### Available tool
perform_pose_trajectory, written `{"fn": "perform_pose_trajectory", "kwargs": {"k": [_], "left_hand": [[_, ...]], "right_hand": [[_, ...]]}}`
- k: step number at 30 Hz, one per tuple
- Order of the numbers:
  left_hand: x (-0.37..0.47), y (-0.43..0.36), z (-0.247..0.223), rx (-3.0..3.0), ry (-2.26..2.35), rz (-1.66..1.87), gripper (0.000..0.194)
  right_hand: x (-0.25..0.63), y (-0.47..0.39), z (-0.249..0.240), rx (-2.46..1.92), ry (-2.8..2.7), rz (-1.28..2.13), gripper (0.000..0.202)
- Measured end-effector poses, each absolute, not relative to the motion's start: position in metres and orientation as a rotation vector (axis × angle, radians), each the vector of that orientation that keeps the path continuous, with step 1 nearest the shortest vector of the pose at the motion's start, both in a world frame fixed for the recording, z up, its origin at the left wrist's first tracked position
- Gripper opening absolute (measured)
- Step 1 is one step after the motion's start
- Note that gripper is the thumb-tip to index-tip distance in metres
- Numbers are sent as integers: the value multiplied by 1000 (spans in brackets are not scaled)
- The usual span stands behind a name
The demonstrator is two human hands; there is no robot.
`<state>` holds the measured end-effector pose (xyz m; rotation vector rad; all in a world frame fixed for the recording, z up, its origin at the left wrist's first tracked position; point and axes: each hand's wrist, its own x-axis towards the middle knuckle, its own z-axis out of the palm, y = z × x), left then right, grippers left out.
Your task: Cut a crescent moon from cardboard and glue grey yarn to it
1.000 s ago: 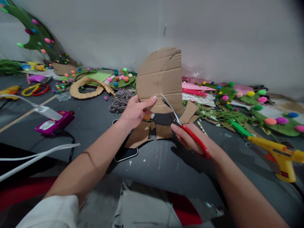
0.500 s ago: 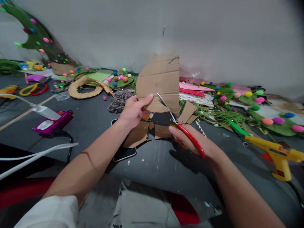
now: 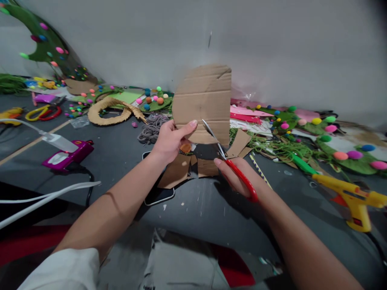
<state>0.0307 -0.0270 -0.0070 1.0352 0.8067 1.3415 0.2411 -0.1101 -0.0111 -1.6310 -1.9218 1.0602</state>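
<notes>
My left hand (image 3: 173,139) pinches the lower left edge of a piece of cardboard (image 3: 202,96), thumb on the near face. The cardboard is held up over the table, with a rounded left side and a straight right side. Scissors with red handles (image 3: 242,177) are in my right hand (image 3: 234,177), fingers wrapped around the grips and partly hidden. One blade lies across the lower part of the cardboard, its tip near my left thumb. Below them, cardboard offcuts (image 3: 175,173) lie on the table, partly over a phone (image 3: 160,197).
A yellow glue gun (image 3: 347,189) lies at right. Grey cord (image 3: 151,129), a wrapped ring (image 3: 109,117) and green yarn (image 3: 278,145) lie along the back. At left are a purple power strip (image 3: 69,155), white cables (image 3: 51,197) and other scissors (image 3: 44,113).
The cardboard has turned slightly in my left hand, and its upper right corner has shifted a little to the right. The scissors stay at its lower edge, their handles drawn slightly leftward.
</notes>
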Motion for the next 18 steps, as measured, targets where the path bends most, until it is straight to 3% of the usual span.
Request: {"fn": "perform_pose_trajectory", "kwargs": {"k": [18], "left_hand": [[19, -17, -3, 1024, 839, 1500, 37]], "right_hand": [[254, -110, -16, -1417, -1921, 1308, 60]]}}
